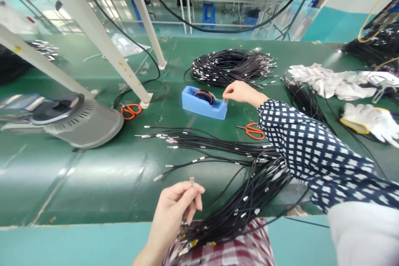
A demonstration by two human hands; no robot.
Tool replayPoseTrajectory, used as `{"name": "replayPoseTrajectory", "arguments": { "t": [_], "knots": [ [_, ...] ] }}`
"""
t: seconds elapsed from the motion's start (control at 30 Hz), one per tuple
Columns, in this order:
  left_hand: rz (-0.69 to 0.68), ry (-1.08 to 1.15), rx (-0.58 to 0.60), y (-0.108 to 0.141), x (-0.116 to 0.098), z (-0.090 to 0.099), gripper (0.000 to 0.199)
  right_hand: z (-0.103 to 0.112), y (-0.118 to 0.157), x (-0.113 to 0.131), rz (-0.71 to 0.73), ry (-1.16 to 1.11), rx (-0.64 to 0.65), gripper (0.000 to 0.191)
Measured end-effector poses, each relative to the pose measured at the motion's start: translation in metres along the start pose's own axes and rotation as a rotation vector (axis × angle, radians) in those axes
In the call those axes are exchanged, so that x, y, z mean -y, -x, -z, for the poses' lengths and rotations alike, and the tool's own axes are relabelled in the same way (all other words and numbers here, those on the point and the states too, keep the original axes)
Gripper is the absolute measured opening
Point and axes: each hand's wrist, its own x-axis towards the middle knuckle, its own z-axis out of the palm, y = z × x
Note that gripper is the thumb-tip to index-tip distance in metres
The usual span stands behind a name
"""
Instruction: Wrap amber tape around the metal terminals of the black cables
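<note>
Lap: your bundle of black cables (249,195) rests on the checked cloth (260,249) over your lap and bends up onto the green bench (102,191); many seem left to handle.
Left hand: your left hand (177,203) pinches one small cable tip (192,181) between thumb and fingers; orange shows at its end, though you cannot tell whether that is tape.
Loose ends: more cable ends (158,178) fan leftward on the bench, clear of both hands; which are done cannot be told.
Scissors: your orange scissors (254,131) lie near the right sleeve (299,141), out of your grip.
Right hand: your right hand (241,92) has its fingertips drawn narrow at the front of the blue dispenser (204,110), apparently on the tape end.
Tape roll: the roll (204,96) sits inside the dispenser; this piece looks about midway through its step.
Coil: a gathered cable coil (229,68) lies behind the dispenser, perhaps finished, perhaps waiting; you cannot tell.
</note>
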Motion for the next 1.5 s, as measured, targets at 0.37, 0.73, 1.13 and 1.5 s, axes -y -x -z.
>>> {"name": "replayPoseTrajectory", "arguments": {
  "t": [0.37,0.73,1.13,1.5],
  "knots": [
    [0.039,0.022,0.033,-0.004,0.003,0.003,0.032,0.006,-0.021,0.009,-0.131,-0.252,0.174,0.016],
    [0.067,0.002,0.050,-0.003,0.004,0.001,0.033,0.004,0.003,-0.006,-0.304,-0.339,0.174,0.021],
    [0.071,-0.005,0.038,-0.004,0.002,-0.002,0.034,-0.007,0.002,-0.017,-0.342,-0.513,0.169,0.016],
    [0.073,-0.027,0.037,-0.003,0.001,-0.004,0.034,-0.025,0.006,-0.032,-0.346,-0.703,0.132,0.018]
  ]
}}
